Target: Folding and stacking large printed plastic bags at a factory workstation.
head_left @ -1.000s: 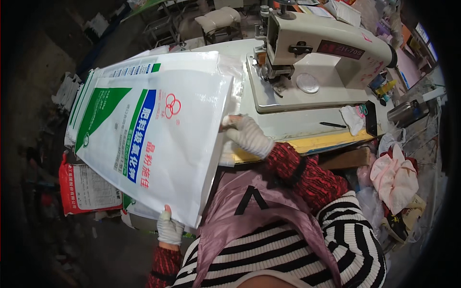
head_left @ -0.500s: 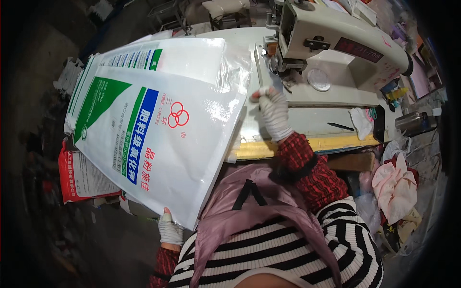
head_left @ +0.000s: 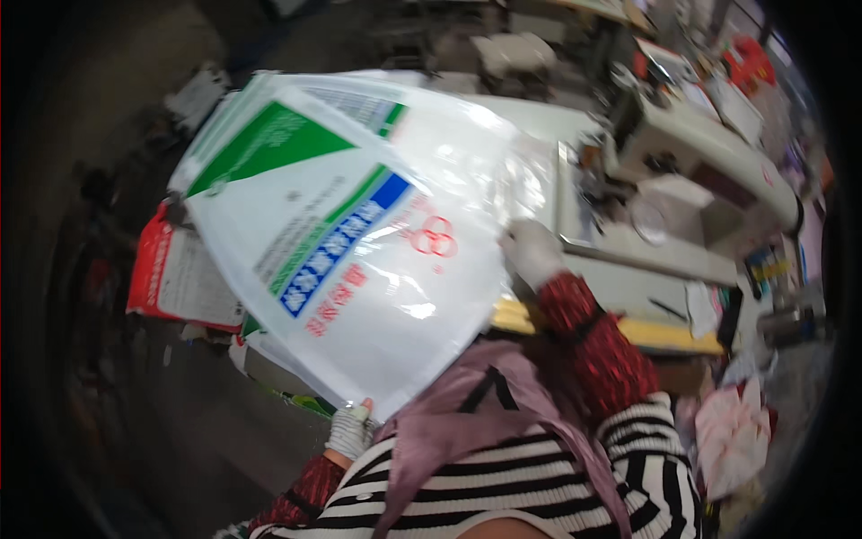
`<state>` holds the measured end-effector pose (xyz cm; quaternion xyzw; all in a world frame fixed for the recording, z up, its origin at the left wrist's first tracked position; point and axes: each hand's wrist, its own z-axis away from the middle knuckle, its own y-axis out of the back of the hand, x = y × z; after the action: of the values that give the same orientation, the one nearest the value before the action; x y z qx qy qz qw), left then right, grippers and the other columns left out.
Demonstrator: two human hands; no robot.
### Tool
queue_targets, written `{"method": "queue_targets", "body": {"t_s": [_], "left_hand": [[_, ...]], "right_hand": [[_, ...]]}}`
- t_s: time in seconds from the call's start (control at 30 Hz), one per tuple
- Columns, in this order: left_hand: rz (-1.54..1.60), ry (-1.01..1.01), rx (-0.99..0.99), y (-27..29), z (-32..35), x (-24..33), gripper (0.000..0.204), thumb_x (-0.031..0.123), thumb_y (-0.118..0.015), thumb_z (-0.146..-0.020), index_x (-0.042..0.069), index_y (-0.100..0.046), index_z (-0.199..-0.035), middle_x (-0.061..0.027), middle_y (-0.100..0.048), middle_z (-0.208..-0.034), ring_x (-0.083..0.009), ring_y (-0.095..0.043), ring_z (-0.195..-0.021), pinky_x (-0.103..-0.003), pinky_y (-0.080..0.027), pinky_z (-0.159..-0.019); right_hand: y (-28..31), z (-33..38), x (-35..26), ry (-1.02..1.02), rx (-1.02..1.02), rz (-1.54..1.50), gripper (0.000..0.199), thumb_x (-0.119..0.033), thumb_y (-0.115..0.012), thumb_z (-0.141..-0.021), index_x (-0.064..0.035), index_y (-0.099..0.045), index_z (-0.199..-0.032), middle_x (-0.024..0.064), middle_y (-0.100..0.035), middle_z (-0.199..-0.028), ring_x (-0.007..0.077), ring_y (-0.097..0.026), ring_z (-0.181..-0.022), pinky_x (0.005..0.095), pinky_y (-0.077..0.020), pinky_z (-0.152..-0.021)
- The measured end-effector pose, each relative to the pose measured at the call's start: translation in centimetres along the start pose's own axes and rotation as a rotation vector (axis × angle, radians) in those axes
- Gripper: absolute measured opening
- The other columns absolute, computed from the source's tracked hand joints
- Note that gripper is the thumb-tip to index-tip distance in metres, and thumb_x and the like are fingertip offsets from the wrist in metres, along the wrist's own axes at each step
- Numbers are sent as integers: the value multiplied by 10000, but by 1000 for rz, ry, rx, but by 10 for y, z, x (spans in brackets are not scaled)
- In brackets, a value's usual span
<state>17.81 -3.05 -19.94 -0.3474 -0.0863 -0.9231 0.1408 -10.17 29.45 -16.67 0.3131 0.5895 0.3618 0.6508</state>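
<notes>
A large white plastic sack [head_left: 395,314] with a green triangle, a blue band and red rings printed on it slants across the view in front of me. At its near corner my left hand [head_left: 350,429], wrapped in whitish strips, is closed on the edge with the thumb on top. My right hand [head_left: 536,254], wrapped the same way and a little blurred, is curled closed at the sack's right edge; its fingertips are hidden. More sacks [head_left: 431,117] lie underneath, one with a see-through plastic edge. To the right of my right hand stands a beige sewing machine [head_left: 709,153].
A red and white package [head_left: 193,278] lies left below the sacks. Yellow edging [head_left: 664,337] runs along the table's near side. A black pen [head_left: 667,309], a white cloth [head_left: 704,308] and a metal flask [head_left: 790,325] are at right, above pink cloth [head_left: 732,436].
My right hand has left the sewing machine's needle area and come to the sack's right edge. The view has turned, so most things sit farther right. My left hand keeps the near corner.
</notes>
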Motion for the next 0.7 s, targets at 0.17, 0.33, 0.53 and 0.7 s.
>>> {"method": "queue_targets", "body": {"t_s": [0.17, 0.33, 0.53, 0.7], "left_hand": [[416, -66, 11, 7, -27, -41, 214, 162, -619, -903, 43, -584, -1077, -60, -623, -916, -184, -582, -763, -314, -494, -694], [230, -105, -4, 14, -26, -49, 241, 174, -595, -924, 6, -577, -1096, -75, -633, -953, -190, -604, -857, -345, -500, -783], [352, -250, 83, 15, -34, -62, 232, 204, -564, -947, 8, -605, -1064, -69, -651, -920, -185, -608, -818, -335, -502, -742], [-79, -447, 494, 101, -47, -103, 249, 215, -515, -967, -11, -582, -1046, -80, -636, -804, -197, -615, -645, -324, -535, -568]], "right_hand": [[-6, 69, 2, 278, 345, -219, 277, -102, -664, -745, -42, -634, -1013, 181, -649, -912, 360, -612, -878, 442, -485, -786], [-54, 76, 56, 182, 180, 145, 398, -159, -685, -756, 33, -618, -1099, 200, -660, -929, 376, -617, -902, 431, -481, -828], [-64, 42, 83, 127, 162, -243, 397, -215, -763, -690, 11, -629, -988, 189, -669, -920, 318, -631, -881, 388, -488, -808], [-69, 79, -2, 59, -334, -732, 244, -158, -700, -725, 10, -637, -891, 121, -671, -892, 201, -588, -810, 324, -472, -764]]}}
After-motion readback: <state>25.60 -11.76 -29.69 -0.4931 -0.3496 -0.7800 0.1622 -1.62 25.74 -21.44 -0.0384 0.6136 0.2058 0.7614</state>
